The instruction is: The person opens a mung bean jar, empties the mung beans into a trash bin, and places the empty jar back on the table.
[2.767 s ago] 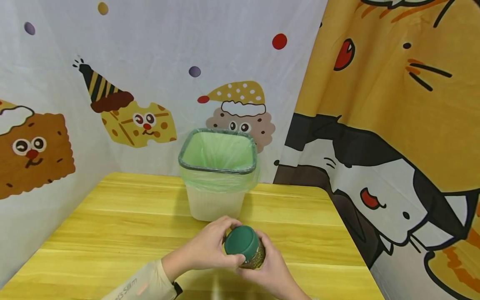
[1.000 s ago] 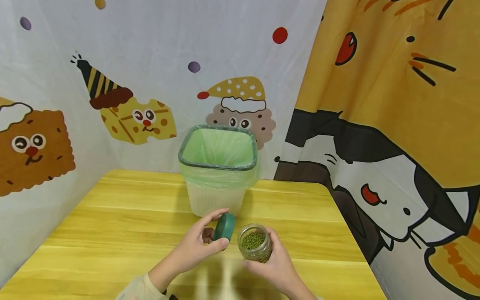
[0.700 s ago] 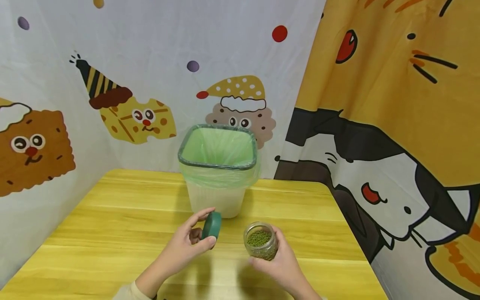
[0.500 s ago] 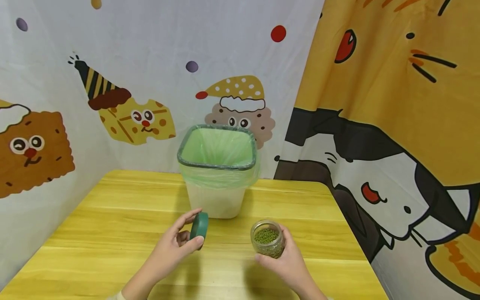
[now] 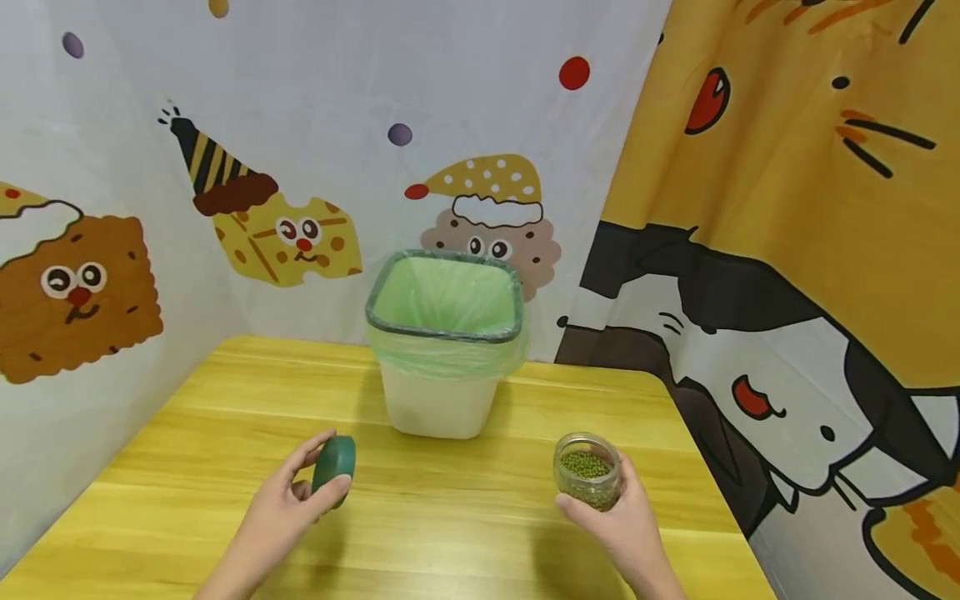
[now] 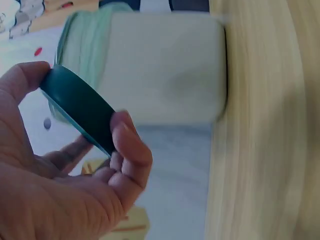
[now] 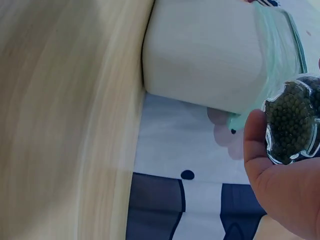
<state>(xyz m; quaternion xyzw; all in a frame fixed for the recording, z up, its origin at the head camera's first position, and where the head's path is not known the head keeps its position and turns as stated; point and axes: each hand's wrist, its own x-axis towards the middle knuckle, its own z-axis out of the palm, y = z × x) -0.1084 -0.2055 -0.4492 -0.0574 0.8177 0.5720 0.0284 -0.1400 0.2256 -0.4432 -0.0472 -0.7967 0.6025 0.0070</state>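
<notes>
My left hand (image 5: pixel 288 492) pinches a round green lid (image 5: pixel 335 468) by its edge, standing on its side above the left part of the table. In the left wrist view the green lid (image 6: pixel 82 105) sits between thumb and fingers. My right hand (image 5: pixel 618 517) grips a small glass jar (image 5: pixel 587 471) on the right, its mouth uncovered and tilted a little toward me. Green beans, like mung beans (image 5: pixel 585 464), fill part of it. The right wrist view shows the beans (image 7: pixel 290 120) through the glass, cut off by the frame edge.
A pale trash bin (image 5: pixel 441 400) with a green bag liner (image 5: pixel 450 358) stands at the back of the wooden table (image 5: pixel 427 533), beyond and between both hands. Behind it hangs a white cartoon curtain (image 5: pixel 315 100); a yellow one (image 5: pixel 772 183) is on the right.
The green lid came off the jar, and both hands moved apart: the left hand carried the lid leftward, the right hand carried the jar rightward. The bin stayed in place.
</notes>
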